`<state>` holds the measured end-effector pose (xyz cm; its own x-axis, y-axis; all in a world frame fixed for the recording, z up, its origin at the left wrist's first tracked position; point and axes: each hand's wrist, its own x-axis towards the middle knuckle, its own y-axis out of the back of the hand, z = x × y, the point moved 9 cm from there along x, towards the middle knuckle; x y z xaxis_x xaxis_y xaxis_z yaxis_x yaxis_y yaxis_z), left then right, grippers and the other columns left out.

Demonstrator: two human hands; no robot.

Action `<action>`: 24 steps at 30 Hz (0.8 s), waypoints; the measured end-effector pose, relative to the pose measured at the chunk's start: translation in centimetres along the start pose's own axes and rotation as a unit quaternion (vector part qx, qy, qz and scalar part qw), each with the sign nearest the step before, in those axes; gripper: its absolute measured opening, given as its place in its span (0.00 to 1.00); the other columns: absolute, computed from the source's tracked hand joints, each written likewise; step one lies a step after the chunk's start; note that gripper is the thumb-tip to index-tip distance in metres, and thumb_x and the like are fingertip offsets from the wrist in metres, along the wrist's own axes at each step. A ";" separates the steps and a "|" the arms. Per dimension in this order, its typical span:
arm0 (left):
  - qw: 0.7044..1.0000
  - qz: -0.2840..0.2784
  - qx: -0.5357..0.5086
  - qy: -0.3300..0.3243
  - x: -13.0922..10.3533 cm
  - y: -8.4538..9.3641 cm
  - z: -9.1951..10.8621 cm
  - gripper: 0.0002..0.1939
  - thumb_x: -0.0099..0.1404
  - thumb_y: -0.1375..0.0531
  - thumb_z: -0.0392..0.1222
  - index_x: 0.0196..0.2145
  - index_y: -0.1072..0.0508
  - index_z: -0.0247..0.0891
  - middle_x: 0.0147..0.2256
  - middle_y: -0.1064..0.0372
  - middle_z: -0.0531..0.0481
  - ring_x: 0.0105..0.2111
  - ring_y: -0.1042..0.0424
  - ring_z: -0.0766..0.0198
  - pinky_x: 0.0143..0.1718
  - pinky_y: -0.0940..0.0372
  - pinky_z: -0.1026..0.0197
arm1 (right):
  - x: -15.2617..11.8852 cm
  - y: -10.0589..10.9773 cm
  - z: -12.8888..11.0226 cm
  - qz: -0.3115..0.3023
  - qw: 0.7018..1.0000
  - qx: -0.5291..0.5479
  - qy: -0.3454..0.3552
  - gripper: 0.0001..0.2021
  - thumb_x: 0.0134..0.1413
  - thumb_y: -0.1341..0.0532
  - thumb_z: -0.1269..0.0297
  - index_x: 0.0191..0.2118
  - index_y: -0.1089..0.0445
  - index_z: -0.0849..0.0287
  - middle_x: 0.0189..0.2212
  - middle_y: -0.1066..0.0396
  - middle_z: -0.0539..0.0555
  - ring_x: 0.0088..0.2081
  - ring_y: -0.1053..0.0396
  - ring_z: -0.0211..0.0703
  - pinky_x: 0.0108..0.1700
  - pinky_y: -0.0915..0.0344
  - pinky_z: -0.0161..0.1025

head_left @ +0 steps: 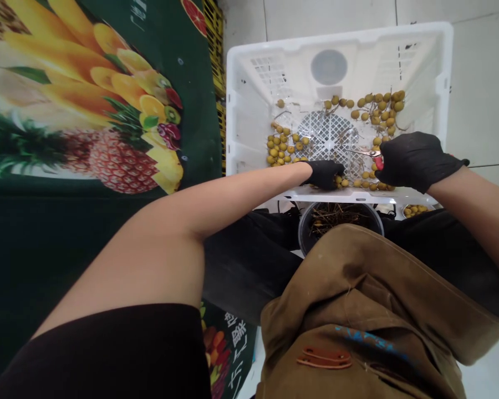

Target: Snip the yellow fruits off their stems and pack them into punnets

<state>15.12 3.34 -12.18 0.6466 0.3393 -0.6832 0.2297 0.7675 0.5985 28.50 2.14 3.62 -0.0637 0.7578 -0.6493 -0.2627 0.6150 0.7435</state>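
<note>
A white plastic crate (336, 41) holds bunches of round, yellow-brown longans (385, 108) around its mesh floor. My left hand (325, 174), in a black glove, is low in the crate near its close wall. Its fingers are curled closed on a few longans (341, 182), and the exact grip is partly hidden. In my right hand (413, 159), also black-gloved, is a pair of pruning shears (368, 154) with red handles. The blades point left over the crate floor, apart from my left hand. Another bunch of longans (278, 148) lies left of the middle.
A dark bucket (305, 230) of cut stems (335, 216) stands between my legs, below the crate's near edge. A small container of longans (416, 210) is to its right. At left is a green fruit-printed panel (199, 127), with yellow crates (215, 44) beside it.
</note>
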 end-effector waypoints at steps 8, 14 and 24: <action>0.998 -0.024 0.029 -0.058 -0.2 -1.0 0.3 0.20 0.73 0.37 0.40 0.58 0.13 0.37 0.61 0.14 0.37 0.57 0.16 0.49 0.58 0.27 0.55 | 0.5 -0.1 0.4 0.018 0.998 0.067 -0.002 0.14 0.74 0.33 0.58 0.57 0.16 0.54 0.53 0.14 0.71 0.54 0.15 0.70 0.50 0.27 0.54; 0.998 -0.040 0.004 -0.055 -0.6 -1.5 -1.3 0.18 0.71 0.36 0.43 0.55 0.14 0.42 0.56 0.12 0.42 0.49 0.17 0.53 0.52 0.27 0.57 | 0.6 -0.3 0.7 0.016 0.996 0.084 0.006 0.16 0.75 0.33 0.48 0.54 0.16 0.53 0.51 0.14 0.70 0.53 0.17 0.68 0.50 0.27 0.53; 0.833 0.111 -0.535 0.090 -2.6 2.0 -8.2 0.21 0.85 0.39 0.57 0.36 0.31 0.41 0.30 0.33 0.50 0.24 0.40 0.66 0.30 0.44 0.61 | 1.1 -0.6 1.4 -0.011 0.998 0.066 0.012 0.17 0.74 0.35 0.51 0.53 0.15 0.58 0.40 0.17 0.67 0.46 0.18 0.64 0.46 0.29 0.52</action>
<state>7.99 8.46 -12.62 0.4445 0.5402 -0.7146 -0.7232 0.6871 0.0695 29.88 2.95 2.66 -0.0824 0.7399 -0.6676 -0.1361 0.6553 0.7430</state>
